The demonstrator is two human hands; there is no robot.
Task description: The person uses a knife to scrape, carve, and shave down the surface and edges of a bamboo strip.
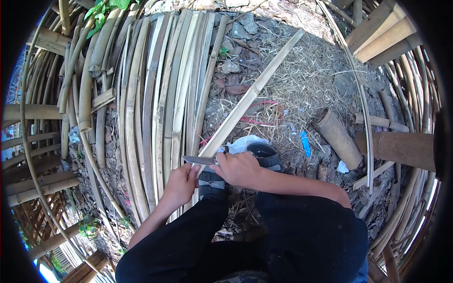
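Observation:
A long split bamboo strip [255,89] slants from my lap area up to the far right, its pale inner face showing. Around its near end my left hand [180,185] is closed, thumb along the edge. My right hand [237,168] grips a knife [200,160] by the handle, which the fingers mostly hide. The blade points left and lies across the strip, just above my left hand. Beneath the hands are my sandalled feet [211,185].
Many split bamboo strips [155,104] lie side by side on the left. A thick bamboo piece [339,139] and a blue wrapper [306,144] are on the right. Dry shavings [306,85] cover the ground ahead. Bamboo poles [420,94] frame both sides.

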